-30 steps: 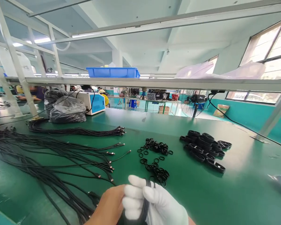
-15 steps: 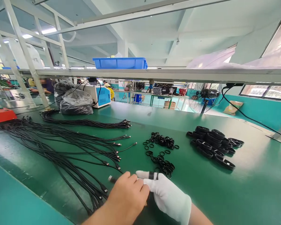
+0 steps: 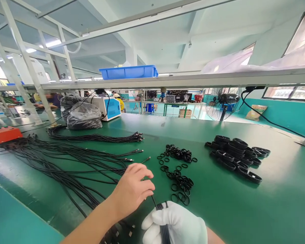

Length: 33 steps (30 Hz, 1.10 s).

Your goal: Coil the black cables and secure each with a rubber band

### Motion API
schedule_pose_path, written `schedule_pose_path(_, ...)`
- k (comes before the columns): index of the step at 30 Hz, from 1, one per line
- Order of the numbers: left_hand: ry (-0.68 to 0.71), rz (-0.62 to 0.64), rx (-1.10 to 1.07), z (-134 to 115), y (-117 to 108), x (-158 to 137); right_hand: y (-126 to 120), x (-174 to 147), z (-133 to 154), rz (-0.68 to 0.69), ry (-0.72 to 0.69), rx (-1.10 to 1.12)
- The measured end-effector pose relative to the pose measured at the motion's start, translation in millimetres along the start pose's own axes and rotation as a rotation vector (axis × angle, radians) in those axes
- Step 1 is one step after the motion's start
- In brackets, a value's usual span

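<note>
Gloved right hand closed round a looped cable, bare left hand half-curled at its strand, pinching or not I can't tell; ahead, unused rings, unwound cables left, seemingly finished coils right

At bottom centre, a white glove is being worn on the right hand; the left hand is being shown bare.

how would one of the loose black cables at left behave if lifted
One of the black cables would probably bend freely, since they lie in slack curves. It may drag its neighbours, as they overlap. It looks fairly light, being so thin.
</note>
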<state>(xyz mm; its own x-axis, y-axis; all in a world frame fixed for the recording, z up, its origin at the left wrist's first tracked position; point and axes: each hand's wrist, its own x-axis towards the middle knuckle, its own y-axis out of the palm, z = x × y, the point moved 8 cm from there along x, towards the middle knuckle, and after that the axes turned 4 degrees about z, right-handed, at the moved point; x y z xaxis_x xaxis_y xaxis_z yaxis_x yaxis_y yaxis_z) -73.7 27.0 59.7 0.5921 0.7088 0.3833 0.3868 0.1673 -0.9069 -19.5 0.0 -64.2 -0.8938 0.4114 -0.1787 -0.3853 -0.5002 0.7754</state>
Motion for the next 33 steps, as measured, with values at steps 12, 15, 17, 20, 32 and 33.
schedule_pose_path(12, -0.401, 0.34, -1.032, 15, 45, -14, 11, -13, 11, 0.105, -0.098, -0.114)
schedule_pose_path(15, -0.479, 0.353, -1.297, 7, 71, -19, 15, -15, 16, 0.166, -0.151, -0.112)
schedule_pose_path(17, -0.494, 0.281, -1.409, 0, 84, -19, 13, -15, 18, 0.169, -0.148, -0.164)
schedule_pose_path(20, -0.48, 0.075, -1.504, -5, 84, -16, 13, -17, 24, 0.174, -0.163, -0.217)
schedule_pose_path(32, -0.53, -0.021, -1.03, -18, 53, -18, 14, -46, 47, 0.107, -0.063, -0.641)
schedule_pose_path(33, -0.503, -0.063, -1.013, -19, 55, -19, 16, -50, 47, 0.114, -0.043, -0.644)
